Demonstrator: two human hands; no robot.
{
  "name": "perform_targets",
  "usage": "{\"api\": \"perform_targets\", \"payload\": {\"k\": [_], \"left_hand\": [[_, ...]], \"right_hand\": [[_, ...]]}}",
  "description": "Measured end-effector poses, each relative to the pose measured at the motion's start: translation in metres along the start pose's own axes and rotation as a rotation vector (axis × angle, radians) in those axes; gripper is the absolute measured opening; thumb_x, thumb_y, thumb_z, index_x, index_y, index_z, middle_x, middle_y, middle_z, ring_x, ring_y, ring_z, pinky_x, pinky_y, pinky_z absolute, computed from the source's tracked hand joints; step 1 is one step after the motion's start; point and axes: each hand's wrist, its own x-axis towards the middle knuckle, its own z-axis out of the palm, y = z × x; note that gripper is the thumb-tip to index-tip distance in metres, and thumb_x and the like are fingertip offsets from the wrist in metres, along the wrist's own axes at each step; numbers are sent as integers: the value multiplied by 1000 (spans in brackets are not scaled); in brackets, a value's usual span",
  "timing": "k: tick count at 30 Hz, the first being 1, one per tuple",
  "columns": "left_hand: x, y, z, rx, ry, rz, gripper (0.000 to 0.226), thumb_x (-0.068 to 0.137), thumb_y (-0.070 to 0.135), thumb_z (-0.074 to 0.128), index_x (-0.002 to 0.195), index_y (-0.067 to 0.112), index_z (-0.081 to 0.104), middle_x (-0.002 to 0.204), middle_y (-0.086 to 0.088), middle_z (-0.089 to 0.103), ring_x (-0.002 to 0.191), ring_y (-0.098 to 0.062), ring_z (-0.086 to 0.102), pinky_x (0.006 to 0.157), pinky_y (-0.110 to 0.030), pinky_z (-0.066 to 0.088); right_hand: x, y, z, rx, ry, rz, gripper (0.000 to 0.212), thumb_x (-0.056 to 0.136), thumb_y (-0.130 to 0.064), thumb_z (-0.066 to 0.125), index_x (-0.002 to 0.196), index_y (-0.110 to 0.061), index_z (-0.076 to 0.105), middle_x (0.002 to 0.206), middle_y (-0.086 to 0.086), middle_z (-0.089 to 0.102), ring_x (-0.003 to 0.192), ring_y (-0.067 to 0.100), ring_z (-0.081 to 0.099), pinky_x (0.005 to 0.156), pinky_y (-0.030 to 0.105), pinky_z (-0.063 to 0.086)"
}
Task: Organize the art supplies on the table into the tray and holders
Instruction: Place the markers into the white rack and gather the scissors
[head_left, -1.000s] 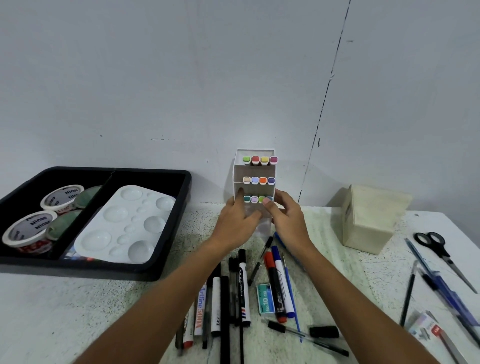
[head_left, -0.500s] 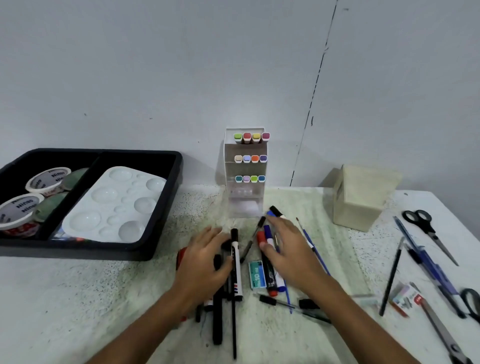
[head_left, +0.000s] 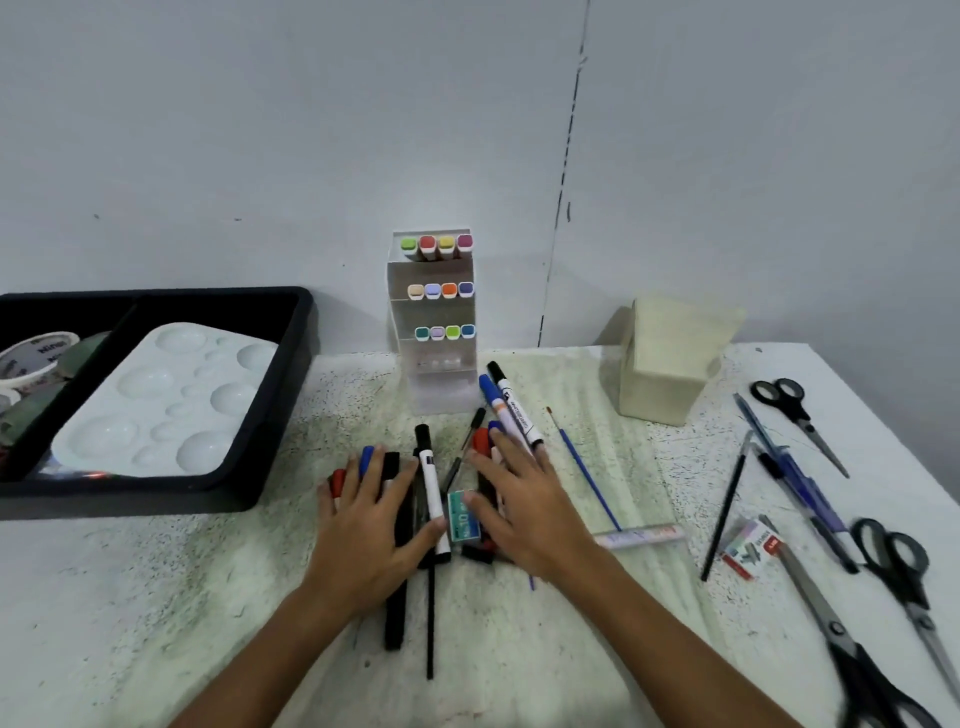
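A loose heap of markers and pens (head_left: 431, 488) lies in the middle of the table. My left hand (head_left: 371, 530) lies flat on the left part of the heap, fingers spread over red, blue and black markers. My right hand (head_left: 524, 504) presses flat on the right part, with a blue and a white marker (head_left: 511, 410) sticking out past its fingertips. A small teal box (head_left: 464, 517) sits between the two hands. Behind the heap stands a clear tiered holder (head_left: 439, 322) with three rows of coloured markers. A black tray (head_left: 280, 415) at the left holds a white palette (head_left: 166, 400).
Tape rolls (head_left: 36, 353) sit in the tray's left compartment. A cream box-shaped holder (head_left: 670, 358) stands at the back right. A thin blue paintbrush (head_left: 584, 467), a white pen (head_left: 641, 536), scissors (head_left: 795, 415), more scissors (head_left: 904, 582), pens (head_left: 789, 467) and a staple packet (head_left: 750, 548) lie at the right.
Both hands left the clear marker holder and came down toward me onto the marker heap. Over the last half second they settled flat, closing in on the heap from either side.
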Motion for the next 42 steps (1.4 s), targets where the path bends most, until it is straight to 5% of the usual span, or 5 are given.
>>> {"api": "perform_targets", "payload": {"k": [10,14,19,28,42], "left_hand": [[10,32,18,43,-7,158,77,87,78,8,148,37,33,161,-1,4,147,-25,5,113,-64,-2],[16,42,16,-12,13,155,87,82,83,3,148,35,33,161,1,3,148,-24,3,115,-59,-2],[26,62,12,-100,44,286,84,84,81,16,140,27,48,156,-1,26,146,-19,12,116,-59,7],[44,145,31,-216,-4,784,61,93,60,40,125,12,59,131,-9,60,127,-27,51,103,-57,39],[63,178,61,-43,-177,893,91,91,72,30,142,-2,42,153,-14,33,143,-30,26,115,-50,21]], "right_hand": [[-49,37,-15,-209,106,123,46,91,-47,40,125,-22,59,130,11,60,127,35,51,103,60,38],[-41,37,-23,222,123,66,38,94,-30,50,130,-18,59,141,2,51,134,14,40,118,37,22],[-33,42,-58,714,249,233,24,93,-8,60,114,-14,68,115,-4,65,105,0,59,90,12,46],[-80,152,-138,341,514,545,20,93,-5,56,106,-13,70,98,5,71,73,14,65,66,21,52],[-85,210,-163,-49,24,728,28,101,-16,43,121,-8,61,125,15,52,104,31,56,83,32,43]]}}
